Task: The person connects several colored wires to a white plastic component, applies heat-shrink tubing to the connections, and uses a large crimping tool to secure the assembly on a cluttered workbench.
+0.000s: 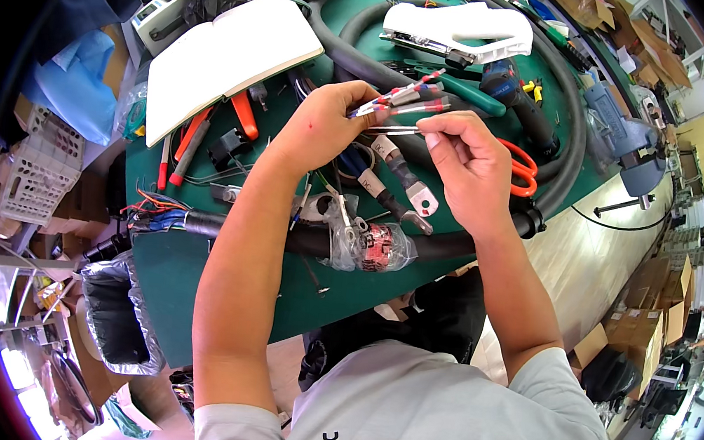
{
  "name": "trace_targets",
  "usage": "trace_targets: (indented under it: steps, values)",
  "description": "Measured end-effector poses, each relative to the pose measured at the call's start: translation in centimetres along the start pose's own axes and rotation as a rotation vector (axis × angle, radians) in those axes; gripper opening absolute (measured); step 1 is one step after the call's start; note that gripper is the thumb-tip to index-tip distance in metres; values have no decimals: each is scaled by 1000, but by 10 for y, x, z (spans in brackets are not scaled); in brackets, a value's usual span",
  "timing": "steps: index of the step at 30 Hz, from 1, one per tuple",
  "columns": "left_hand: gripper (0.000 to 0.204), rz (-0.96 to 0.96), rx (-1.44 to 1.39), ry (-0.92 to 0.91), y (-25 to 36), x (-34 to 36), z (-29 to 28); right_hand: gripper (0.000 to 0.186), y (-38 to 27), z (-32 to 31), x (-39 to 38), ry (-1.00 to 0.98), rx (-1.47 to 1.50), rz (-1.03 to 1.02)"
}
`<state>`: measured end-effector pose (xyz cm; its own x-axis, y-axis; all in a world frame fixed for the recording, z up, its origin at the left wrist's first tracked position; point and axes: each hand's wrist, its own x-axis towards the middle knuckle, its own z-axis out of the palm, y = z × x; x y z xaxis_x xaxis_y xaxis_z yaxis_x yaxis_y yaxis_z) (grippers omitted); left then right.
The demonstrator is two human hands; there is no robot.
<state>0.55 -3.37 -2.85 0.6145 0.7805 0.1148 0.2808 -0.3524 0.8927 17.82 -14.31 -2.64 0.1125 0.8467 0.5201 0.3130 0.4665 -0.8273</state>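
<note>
My left hand (318, 130) is closed around a bundle of thin wires (415, 102) with red, white and grey ends, slightly blurred, fanning out to the right over the bench. My right hand (468, 163) pinches thin pale wires (396, 130) that run across from the left hand. Below the hands lie thick cable ends with metal lugs, one a flat lug (421, 199) and one an open, hooked-looking end (415, 222). A thick black cable (449, 246) crosses the near side of the bench, with a clear plastic bag (370, 246) wrapped over part of it.
An open blank notebook (232, 57) rests at the back left. Orange-handled tools (244, 116) lie beside it. Red-handled scissors (524, 169), a blue-black power drill (520, 105) and a white device (458, 28) sit to the right. Coiled black cable (574, 146) rings the green bench (173, 280).
</note>
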Motion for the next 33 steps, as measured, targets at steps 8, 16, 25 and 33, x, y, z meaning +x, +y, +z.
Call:
trace_targets:
  steps: [8,16,25,33]
  values:
    - [39,-44,-384,53,2,-3,-6,12,-30,0,24,34,-167,149]
    - [23,8,-411,19,4,-3,-10,12,-39,-1,44,22,-300,56]
    - [15,19,-519,140,-5,-1,-6,21,-33,9,59,-21,-10,57]
    - [26,75,-466,289,-10,3,-7,51,-42,9,29,-390,-330,-274]
